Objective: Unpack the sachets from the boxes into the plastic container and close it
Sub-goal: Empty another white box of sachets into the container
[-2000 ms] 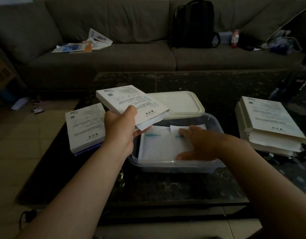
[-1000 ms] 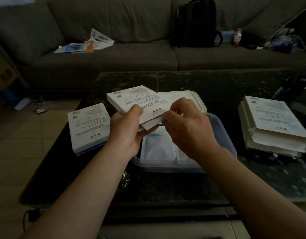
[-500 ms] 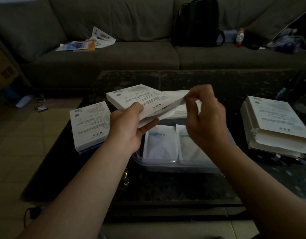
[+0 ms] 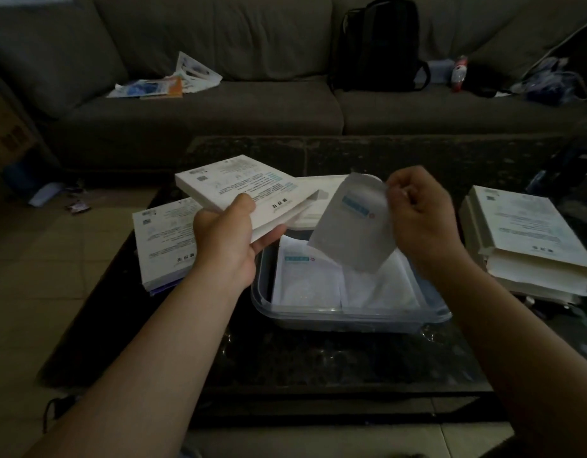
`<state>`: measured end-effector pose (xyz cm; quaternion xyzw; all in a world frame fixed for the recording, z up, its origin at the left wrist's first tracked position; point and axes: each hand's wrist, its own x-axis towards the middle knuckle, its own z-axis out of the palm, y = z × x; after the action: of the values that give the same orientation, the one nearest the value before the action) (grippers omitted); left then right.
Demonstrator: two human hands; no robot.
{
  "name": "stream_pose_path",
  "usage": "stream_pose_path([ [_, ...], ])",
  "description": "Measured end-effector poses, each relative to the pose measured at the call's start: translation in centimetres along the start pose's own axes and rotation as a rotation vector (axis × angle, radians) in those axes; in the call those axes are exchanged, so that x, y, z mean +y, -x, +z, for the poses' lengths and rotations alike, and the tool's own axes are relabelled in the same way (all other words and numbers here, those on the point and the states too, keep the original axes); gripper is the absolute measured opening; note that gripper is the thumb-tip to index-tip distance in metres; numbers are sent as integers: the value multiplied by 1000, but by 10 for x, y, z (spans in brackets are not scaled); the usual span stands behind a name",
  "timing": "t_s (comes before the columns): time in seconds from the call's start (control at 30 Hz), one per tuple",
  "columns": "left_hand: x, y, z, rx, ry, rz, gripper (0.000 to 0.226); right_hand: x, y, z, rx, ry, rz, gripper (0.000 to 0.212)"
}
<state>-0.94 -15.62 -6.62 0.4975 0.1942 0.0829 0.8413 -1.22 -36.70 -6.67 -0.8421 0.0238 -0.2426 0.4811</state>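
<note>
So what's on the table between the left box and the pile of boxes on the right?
The open plastic container, with white sachets inside and its lid behind; the head view shows it.

The held sachet [image 4: 351, 226] hides much of the lid [image 4: 325, 184].

Around the plastic container [image 4: 351, 315], the table [image 4: 318, 358] lies bare at 6 o'clock, the widest way in. At 9 o'clock a flat box [image 4: 163, 239] lies near it; at 3 o'clock a stack of boxes [image 4: 523, 246] leaves a narrow gap. The lid [image 4: 325, 182] blocks 12 o'clock. Over the open top, the left hand [image 4: 224, 239] with an opened box [image 4: 239, 190] and the right hand [image 4: 424, 219] with a sachet [image 4: 355, 226] crowd the far half; the near half stays open
</note>
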Motion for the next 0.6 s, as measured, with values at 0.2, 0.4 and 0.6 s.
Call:
stream_pose_path([
  [0.2,0,-5,-2,35,10,12,35,6,-3,11,-127,-189,195,10],
  [0.4,0,-6,-3,43,-1,22,37,7,2,30,-373,-52,197,15],
  [0.6,2,-7,-4,70,11,57,38,9,5,40,-619,410,-97,48],
])
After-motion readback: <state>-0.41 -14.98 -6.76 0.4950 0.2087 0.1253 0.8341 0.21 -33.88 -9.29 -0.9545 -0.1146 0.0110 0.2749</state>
